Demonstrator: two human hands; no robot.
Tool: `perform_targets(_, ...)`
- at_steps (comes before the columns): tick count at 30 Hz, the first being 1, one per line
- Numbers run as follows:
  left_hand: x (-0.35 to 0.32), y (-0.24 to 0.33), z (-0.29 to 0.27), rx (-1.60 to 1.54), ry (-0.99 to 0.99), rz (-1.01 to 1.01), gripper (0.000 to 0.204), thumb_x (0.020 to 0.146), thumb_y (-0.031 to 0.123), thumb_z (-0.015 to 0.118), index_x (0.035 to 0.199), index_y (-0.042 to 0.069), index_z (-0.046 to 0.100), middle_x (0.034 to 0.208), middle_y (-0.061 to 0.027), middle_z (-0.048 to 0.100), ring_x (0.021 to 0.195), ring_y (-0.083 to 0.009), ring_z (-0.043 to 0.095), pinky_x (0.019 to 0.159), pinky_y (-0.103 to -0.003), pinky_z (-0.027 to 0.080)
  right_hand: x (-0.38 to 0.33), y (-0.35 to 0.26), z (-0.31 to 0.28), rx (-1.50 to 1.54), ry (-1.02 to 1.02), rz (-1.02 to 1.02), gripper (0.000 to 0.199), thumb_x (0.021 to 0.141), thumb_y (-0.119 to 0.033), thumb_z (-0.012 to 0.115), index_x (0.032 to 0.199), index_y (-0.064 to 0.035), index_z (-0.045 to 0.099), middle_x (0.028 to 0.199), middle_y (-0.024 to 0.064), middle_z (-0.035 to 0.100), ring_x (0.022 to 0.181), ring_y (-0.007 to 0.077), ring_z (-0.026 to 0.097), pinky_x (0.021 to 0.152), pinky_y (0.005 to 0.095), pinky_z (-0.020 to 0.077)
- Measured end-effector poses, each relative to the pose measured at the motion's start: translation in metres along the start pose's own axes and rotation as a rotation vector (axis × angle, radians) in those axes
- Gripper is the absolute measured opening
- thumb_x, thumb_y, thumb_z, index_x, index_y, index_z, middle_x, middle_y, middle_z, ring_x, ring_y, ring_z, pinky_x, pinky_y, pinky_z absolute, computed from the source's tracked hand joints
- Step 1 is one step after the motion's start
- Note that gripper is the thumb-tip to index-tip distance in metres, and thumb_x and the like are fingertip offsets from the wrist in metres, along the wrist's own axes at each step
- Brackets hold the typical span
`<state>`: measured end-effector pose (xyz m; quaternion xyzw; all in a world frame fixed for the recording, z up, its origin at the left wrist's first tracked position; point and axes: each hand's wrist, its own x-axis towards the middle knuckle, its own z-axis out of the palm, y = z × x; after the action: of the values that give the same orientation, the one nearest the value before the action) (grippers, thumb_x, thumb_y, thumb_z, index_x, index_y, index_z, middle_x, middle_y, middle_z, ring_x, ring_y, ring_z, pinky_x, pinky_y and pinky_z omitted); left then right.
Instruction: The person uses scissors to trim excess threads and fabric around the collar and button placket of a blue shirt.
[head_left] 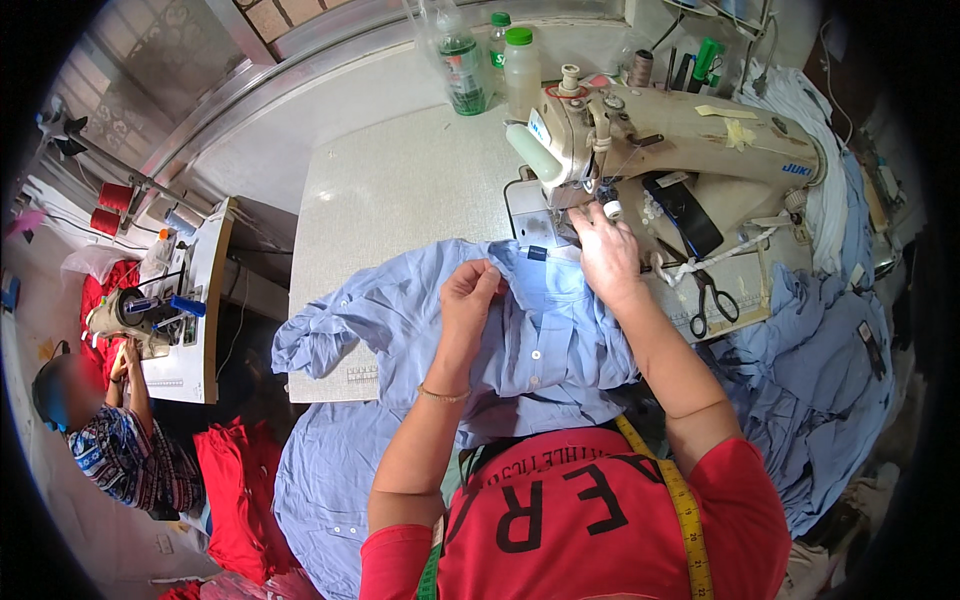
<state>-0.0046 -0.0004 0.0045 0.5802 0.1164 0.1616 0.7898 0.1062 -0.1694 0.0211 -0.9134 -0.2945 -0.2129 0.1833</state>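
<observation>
so, grips?
left hand (pixel 470 294) pinches blue shirt (pixel 390 312); right hand (pixel 607 250) at sewing machine (pixel 700 130), can't tell if gripping.
shirt where?
on table (pixel 390 180), in front of machine.
clutter?
three bottles (pixel 522 75) behind; one scissors (pixel 706 281), one black case (pixel 690 217) right of right hand.

this was a garment-sewing workshop: a sewing machine (pixel 685 122) stood on a worktable (pixel 400 180), a co-worker (pixel 128 458) worked at another machine (pixel 112 314), and blue garments (pixel 800 375) lay heaped nearby.
</observation>
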Motion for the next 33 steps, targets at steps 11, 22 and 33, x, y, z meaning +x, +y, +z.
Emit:
perform_targets(11,0.001,-0.004,0.005,0.088,-0.048,-0.057,0.010,0.088,0.008,0.057,0.089,-0.001,0.062,0.077,-0.0016,0.061,0.074,-0.0074,0.055,0.069,-0.020,0.044,-0.004,-0.037,-0.023,0.629,-0.267,-0.145,0.031,0.070,-0.023,0.075,0.089,-0.0034,0.062,0.070,0.0077,0.061,0.063,0.0149,0.058,0.061,0.0282,0.0462)
perform_targets(22,0.000,-0.011,0.006,0.159,-0.068,0.015,0.007,0.085,0.005,0.061,0.090,0.000,0.061,0.082,0.0015,0.059,0.074,-0.0045,0.053,0.067,-0.018,0.043,-0.002,-0.019,0.002,0.951,-0.562,0.235,0.021,0.080,-0.016,0.062,0.093,-0.0003,0.060,0.086,0.0085,0.065,0.081,0.0138,0.061,0.073,0.0278,0.0475)
perform_targets(33,-0.002,-0.009,0.012,0.318,-0.059,0.020,0.007,0.083,0.008,0.063,0.085,0.002,0.060,0.077,0.0041,0.056,0.069,-0.0027,0.049,0.061,-0.017,0.039,0.002,-0.019,-0.002,1.225,-0.691,0.289,0.009,0.081,-0.010,0.057,0.082,-0.0015,0.057,0.073,-0.0040,0.052,0.068,0.0040,0.045,0.063,0.0204,0.0399)
